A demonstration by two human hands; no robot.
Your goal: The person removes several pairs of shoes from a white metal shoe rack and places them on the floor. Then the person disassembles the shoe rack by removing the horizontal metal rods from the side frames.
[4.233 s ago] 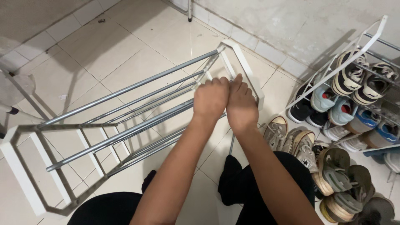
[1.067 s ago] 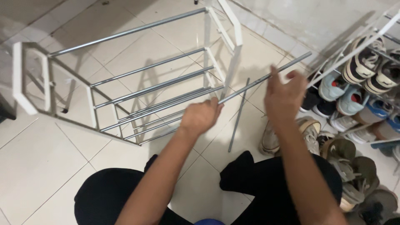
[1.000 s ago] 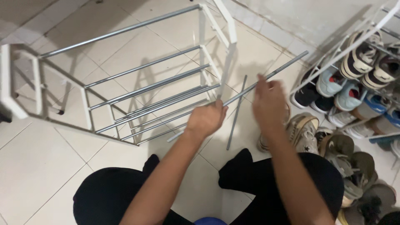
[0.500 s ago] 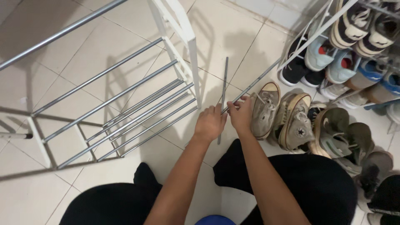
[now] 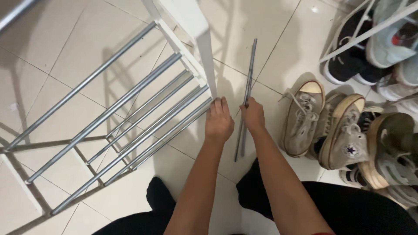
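No packages, signs or screens appear anywhere on this tiled floor

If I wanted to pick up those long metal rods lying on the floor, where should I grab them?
Probably near the middle, coming straight down from above. The metal rods lie flat on the tile, side by side, long and thin, so a grip at one end would likely let the far end droop. The right hand already rests on them about midway. The shoes sit close on the right, so the top is the open side.

Bare pale floor tile (image 5: 261, 56) lies open ahead of both hands; the white-framed rack of chrome bars (image 5: 130, 113) hems the left, worn grey canvas sneakers (image 5: 305, 117) crowd the right.
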